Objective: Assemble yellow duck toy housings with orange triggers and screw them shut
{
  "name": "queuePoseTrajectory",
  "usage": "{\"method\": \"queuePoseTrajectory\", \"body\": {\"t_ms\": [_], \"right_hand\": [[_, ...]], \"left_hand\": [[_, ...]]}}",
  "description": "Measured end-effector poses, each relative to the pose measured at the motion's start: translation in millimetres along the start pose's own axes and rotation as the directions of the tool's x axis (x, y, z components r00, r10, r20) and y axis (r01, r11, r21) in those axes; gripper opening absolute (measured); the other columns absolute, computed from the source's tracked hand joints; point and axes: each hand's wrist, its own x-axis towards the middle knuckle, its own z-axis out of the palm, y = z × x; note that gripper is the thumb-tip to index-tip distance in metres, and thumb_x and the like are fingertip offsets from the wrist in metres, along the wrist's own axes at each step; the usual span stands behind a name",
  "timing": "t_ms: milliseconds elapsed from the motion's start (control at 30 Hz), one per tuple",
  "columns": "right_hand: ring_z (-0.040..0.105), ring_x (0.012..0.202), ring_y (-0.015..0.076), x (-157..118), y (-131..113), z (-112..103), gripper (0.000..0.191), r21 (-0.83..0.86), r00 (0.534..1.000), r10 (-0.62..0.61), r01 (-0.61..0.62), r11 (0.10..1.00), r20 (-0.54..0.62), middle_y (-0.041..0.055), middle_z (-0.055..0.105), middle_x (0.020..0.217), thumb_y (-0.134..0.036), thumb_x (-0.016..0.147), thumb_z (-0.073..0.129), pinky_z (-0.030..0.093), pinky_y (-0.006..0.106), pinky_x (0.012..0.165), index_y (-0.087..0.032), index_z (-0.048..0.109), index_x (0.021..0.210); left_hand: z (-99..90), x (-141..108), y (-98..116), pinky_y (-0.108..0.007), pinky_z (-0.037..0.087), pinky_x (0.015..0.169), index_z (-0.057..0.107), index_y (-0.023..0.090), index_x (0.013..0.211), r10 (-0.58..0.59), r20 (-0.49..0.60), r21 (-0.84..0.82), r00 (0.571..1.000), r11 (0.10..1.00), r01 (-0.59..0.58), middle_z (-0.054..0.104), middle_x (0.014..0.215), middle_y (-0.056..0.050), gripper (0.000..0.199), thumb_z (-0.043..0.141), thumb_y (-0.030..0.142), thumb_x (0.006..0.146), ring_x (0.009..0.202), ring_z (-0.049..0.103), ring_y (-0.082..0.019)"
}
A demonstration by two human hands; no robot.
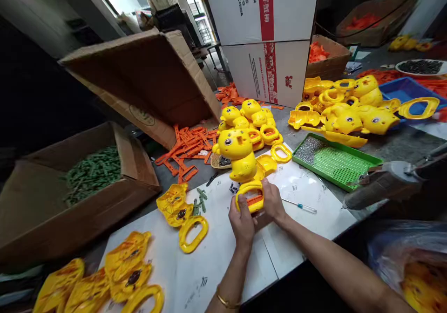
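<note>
Both hands grip the ring-shaped handle of a yellow duck-shaped plastic toy [242, 166], held upright over the white work sheet. My left hand [242, 222] closes on the handle's left side, thumb in front. On its right side, my right hand [273, 201] is closed too, its fingertips partly hidden. An orange strip shows inside the handle. Left of my hands lie an open yellow shell half [176, 206] with a ring handle, and a few small green pieces [200, 200]. Another yellow shell half [266, 165] lies just behind the toy. A thin screwdriver [302, 207] rests to the right.
Assembled yellow toys [249, 112] stand behind, beside orange strips [190, 145]. A green tray [335, 161] holds small screws. An electric screwdriver [384, 187] juts in from the right. Green parts fill a cardboard box [139, 182] at left. More shells [127, 266] lie front left.
</note>
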Motion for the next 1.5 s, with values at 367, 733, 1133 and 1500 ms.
{"method": "queuePoseTrajectory", "body": {"t_ms": [367, 733, 1133, 1500], "right_hand": [[0.060, 0.062, 0.0125, 16, -22, -47, 0.031, -0.075, 0.986, -0.157, 0.161, 0.984, 0.047, 0.0061, 0.063, 0.106, -0.042, 0.093, 0.047, 0.048, 0.027, 0.054, -0.020, 0.056, 0.113], [0.052, 0.117, 0.0327, 60, -20, -65, 0.042, -0.825, 0.921, -0.216, 0.387, 0.413, 0.324, 0.0109, 0.061, 0.137, -0.014, 0.091, 0.047, 0.048, 0.047, 0.092, -0.017, 0.061, 0.131], [0.065, 0.096, 0.0188, 46, -29, -57, 0.026, -0.718, 0.841, -0.440, 0.514, 0.469, 0.315, 0.0063, 0.071, 0.105, -0.029, 0.098, 0.050, 0.048, 0.028, 0.075, -0.023, 0.074, 0.108], [0.069, 0.069, 0.0148, -89, -69, -36, 0.029, -0.418, 0.580, -0.098, 0.684, 0.597, 0.808, 0.0045, 0.076, 0.094, -0.037, 0.098, 0.050, 0.045, 0.025, 0.059, -0.022, 0.072, 0.108]], "left_hand": [[109.7, 158, 92, -0.030, 0.047, 0.053, 0.061, 0.017, 0.094, 0.207, 0.323, 0.250, 0.924, 0.922, -0.294, 0.059, 0.055, -0.003, 0.054, 0.038, 0.066, 0.092, 0.048, 0.059, -0.020], [202.5, 188, 107, -0.035, 0.050, 0.058, 0.065, 0.007, 0.101, 0.005, 0.460, 0.400, 0.888, 0.892, -0.212, 0.061, 0.052, -0.007, 0.043, 0.044, 0.045, 0.097, 0.052, 0.066, -0.025], [-22.9, 87, 75, -0.024, 0.054, 0.063, 0.058, 0.024, 0.117, 0.377, 0.072, -0.001, 0.924, 0.926, -0.377, 0.066, 0.110, -0.008, 0.057, 0.055, 0.069, 0.083, 0.091, 0.067, -0.019], [-124.7, -6, -1, -0.026, 0.056, 0.072, 0.068, 0.021, 0.111, -0.302, 0.349, -0.235, 0.887, 0.888, 0.395, 0.073, 0.102, -0.005, 0.042, 0.077, 0.042, 0.075, 0.085, 0.070, -0.019]]}}
